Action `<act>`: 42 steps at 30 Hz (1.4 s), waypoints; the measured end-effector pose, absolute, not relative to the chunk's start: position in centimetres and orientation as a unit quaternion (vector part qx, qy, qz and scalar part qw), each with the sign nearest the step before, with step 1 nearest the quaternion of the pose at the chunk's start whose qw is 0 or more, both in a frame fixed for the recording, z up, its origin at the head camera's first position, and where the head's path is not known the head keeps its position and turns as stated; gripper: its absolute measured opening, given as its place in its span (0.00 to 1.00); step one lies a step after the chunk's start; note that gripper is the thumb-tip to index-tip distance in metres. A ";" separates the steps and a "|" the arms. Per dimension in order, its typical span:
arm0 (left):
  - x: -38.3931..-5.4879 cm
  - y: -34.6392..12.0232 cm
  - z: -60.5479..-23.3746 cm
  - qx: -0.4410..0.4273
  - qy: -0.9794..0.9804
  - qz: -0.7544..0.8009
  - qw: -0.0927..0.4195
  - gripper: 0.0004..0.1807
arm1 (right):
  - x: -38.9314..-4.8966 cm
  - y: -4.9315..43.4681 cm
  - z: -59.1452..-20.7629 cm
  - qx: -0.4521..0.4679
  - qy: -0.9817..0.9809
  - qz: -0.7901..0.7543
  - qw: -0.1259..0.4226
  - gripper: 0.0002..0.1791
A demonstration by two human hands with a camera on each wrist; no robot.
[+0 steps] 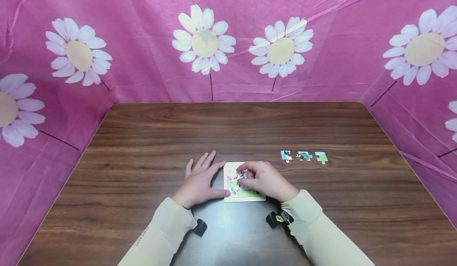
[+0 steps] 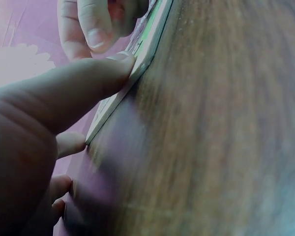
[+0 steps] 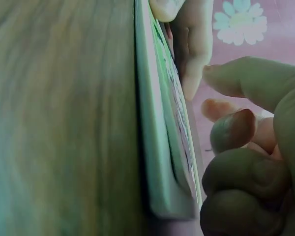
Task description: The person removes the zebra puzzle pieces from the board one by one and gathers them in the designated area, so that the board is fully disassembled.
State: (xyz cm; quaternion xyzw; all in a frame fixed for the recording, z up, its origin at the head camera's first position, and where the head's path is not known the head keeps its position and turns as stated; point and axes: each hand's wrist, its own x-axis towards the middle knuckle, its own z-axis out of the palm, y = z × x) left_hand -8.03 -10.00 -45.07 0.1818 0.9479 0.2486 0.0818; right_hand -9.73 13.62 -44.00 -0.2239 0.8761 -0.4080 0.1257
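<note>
A small white-framed jigsaw puzzle (image 1: 244,199) lies on the table, with a black-and-white striped animal and green ground in its picture. My left hand (image 1: 200,182) is spread at its left side. The left thumb (image 2: 96,76) rests on the frame's near left corner, and the index fingertip is at the far left corner. My right hand (image 1: 267,180) hovers low over the puzzle's right half, covering part of the picture. In the right wrist view its thumb (image 3: 250,78) and bent fingers (image 3: 233,130) stand apart, with no piece showing between them.
Three loose jigsaw pieces (image 1: 304,156) lie in a row on the brown wooden table (image 1: 160,131), beyond and to the right of the puzzle. A pink cloth (image 1: 143,39) with white daisies hangs behind the table and along both sides.
</note>
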 end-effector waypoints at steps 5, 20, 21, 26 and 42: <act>-8.1 -9.9 -44.9 0.182 0.948 0.247 0.083 0.49 | -9.7 13.1 -44.0 -0.239 0.882 -0.387 0.126 0.16; -8.0 -10.1 -44.9 0.174 0.949 0.247 0.087 0.49 | -9.5 12.6 -44.3 -0.254 0.893 -0.354 0.113 0.14; -8.0 -10.1 -44.9 0.174 0.949 0.247 0.086 0.49 | -9.5 12.6 -44.3 -0.254 0.892 -0.357 0.113 0.14; -7.6 -10.1 -45.0 0.173 0.949 0.251 0.084 0.48 | -9.1 12.6 -44.4 -0.250 0.886 -0.374 0.114 0.15; -7.7 -10.0 -45.1 0.180 0.948 0.251 0.077 0.48 | -9.0 13.1 -44.9 -0.255 0.866 -0.420 0.094 0.13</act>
